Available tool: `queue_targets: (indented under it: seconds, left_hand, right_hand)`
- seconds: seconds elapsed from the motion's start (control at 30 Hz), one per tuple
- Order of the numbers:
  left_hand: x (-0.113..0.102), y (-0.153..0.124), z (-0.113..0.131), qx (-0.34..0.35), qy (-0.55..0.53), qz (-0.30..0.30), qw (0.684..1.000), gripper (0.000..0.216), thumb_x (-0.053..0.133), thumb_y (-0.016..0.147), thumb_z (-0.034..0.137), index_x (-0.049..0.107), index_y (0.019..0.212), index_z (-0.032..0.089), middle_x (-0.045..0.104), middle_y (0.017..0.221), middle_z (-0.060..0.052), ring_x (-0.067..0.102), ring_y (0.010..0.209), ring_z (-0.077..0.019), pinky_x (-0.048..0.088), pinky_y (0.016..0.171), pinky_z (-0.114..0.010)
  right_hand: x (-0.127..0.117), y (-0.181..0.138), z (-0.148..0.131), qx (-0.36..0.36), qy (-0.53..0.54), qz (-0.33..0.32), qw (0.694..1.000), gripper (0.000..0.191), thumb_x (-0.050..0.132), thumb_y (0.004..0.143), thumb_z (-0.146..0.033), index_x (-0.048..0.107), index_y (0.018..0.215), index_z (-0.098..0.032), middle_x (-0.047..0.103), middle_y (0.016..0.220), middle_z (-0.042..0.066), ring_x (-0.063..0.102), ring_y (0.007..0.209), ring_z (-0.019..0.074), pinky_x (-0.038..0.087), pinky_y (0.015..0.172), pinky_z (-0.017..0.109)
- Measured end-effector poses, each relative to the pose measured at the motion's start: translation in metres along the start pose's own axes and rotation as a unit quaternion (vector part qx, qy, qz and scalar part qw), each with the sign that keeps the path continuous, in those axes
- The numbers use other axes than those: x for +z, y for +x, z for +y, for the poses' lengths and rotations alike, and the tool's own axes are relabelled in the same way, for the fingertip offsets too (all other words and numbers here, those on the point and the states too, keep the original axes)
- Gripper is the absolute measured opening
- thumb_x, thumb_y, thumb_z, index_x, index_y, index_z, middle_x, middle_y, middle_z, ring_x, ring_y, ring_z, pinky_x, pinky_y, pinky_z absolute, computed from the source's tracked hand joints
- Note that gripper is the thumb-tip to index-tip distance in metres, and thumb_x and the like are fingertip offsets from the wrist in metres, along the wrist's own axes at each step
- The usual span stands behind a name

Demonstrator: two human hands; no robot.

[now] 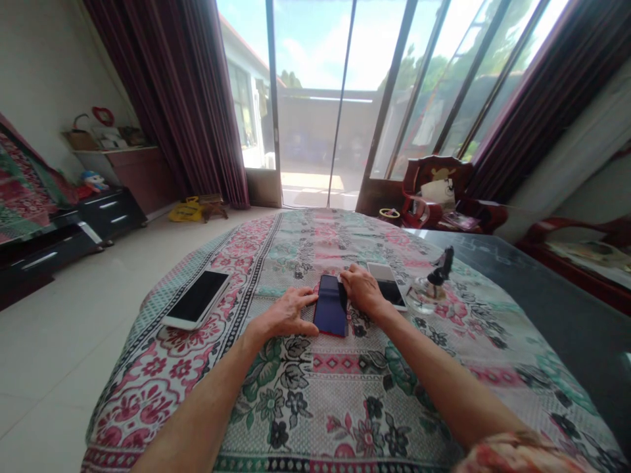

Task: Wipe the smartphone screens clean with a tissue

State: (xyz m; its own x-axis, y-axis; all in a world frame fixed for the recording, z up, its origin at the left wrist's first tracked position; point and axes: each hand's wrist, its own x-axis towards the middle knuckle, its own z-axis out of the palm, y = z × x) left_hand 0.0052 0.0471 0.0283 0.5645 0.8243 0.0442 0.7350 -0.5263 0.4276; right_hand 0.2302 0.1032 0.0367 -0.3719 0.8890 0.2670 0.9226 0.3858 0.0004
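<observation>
A dark phone with a red edge (pixel 329 309) lies flat on the flowered tablecloth (pixel 315 394) in front of me. My left hand (pixel 288 315) rests against its left side, fingers spread along the edge and thumb at the lower corner. My right hand (pixel 362 289) sits at the phone's upper right corner, fingers curled and pinching a small dark piece (pixel 342 293) on the screen; what that piece is I cannot make out. A white phone (pixel 389 287) lies just right of my right hand.
Another white phone (pixel 197 299) lies near the table's left edge. A glass dish with a dark figurine (pixel 431 286) stands to the right. Dark glass tabletop (pixel 542 309) shows beyond the cloth. Red wooden chairs (pixel 438 197), curtains and a sliding glass door stand behind.
</observation>
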Motion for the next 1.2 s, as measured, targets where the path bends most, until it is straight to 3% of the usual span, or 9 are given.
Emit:
queue_targets:
  seconds: [0.47,0.73,1.0,1.07,1.2]
  left_hand:
    - [0.006,0.002,-0.007,0.022,-0.007,0.029,0.999,0.08,0.076,0.063,0.055,0.052,0.131,0.02,0.047,0.138,-0.011,0.043,0.124,-0.0306,0.035,0.105,-0.04]
    - [0.003,0.001,0.0,-0.005,0.01,0.021,1.0,0.076,0.075,0.067,0.05,0.049,0.132,0.021,0.044,0.141,-0.009,0.042,0.126,-0.0277,0.033,0.107,-0.038]
    - [0.004,0.001,0.001,0.006,0.01,0.039,0.999,0.073,0.075,0.068,0.049,0.051,0.13,0.019,0.048,0.137,-0.009,0.044,0.123,-0.0275,0.036,0.104,-0.035]
    - [0.005,0.002,0.0,0.004,0.011,0.045,0.999,0.073,0.074,0.068,0.048,0.052,0.13,0.018,0.049,0.136,-0.01,0.044,0.123,-0.0276,0.037,0.103,-0.035]
    - [0.007,0.002,-0.001,0.008,0.018,0.05,0.999,0.072,0.075,0.067,0.05,0.053,0.129,0.02,0.05,0.134,-0.009,0.046,0.121,-0.0282,0.037,0.103,-0.037]
  right_hand:
    - [-0.023,-0.097,-0.029,-0.185,0.125,-0.027,0.974,0.029,0.035,0.096,-0.025,0.06,0.082,-0.019,0.053,0.083,0.005,0.048,0.076,0.014,0.037,0.069,0.026]
    - [-0.009,-0.079,-0.018,-0.125,0.104,0.035,0.986,0.025,0.038,0.095,-0.022,0.062,0.091,-0.018,0.052,0.085,0.005,0.048,0.076,0.015,0.038,0.071,0.026]
    - [-0.002,-0.073,-0.02,-0.057,0.113,0.035,0.991,0.022,0.04,0.095,-0.022,0.062,0.096,-0.018,0.052,0.09,0.006,0.051,0.086,0.0162,0.039,0.078,0.025]
    - [-0.005,-0.071,-0.02,-0.064,0.118,0.027,0.991,0.022,0.04,0.094,-0.021,0.062,0.094,-0.018,0.051,0.089,0.005,0.05,0.084,0.0158,0.039,0.077,0.025]
    - [-0.017,-0.076,-0.017,-0.144,0.163,-0.025,0.976,0.023,0.04,0.094,-0.02,0.062,0.092,-0.018,0.051,0.089,0.004,0.05,0.08,0.0137,0.039,0.074,0.024]
